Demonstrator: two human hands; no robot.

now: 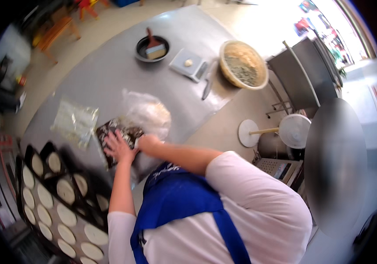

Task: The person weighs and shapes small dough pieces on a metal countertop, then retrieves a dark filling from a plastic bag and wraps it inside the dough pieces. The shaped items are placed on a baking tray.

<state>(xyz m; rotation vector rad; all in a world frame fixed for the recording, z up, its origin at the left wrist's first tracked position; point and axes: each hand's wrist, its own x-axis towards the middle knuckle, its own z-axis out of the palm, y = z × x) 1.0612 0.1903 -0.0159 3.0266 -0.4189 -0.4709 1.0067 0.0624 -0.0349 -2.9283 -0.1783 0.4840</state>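
My left hand (119, 147) lies with spread fingers on a flat dark brown slab with pale flecks (112, 127), probably a food filling in clear wrap. Close beside it, my right hand (149, 144) is curled into a fist at the slab's right edge. A bit of white (137, 143) shows at that fist, but blur and the fingers hide what it is. Just beyond the right hand rests a clear plastic bag (149, 112) with pale, dough-like contents. To the slab's left is a crumpled clear plastic sheet (75, 120).
On the metal table (109, 69) stand a black bowl (139, 54) with a brush (155, 48), a digital scale (184, 64) bearing a small pale lump, a knife (207, 86) and a wide basin (224, 71) of dry ingredients. Trays (51, 211) of flat dough rounds are at left.
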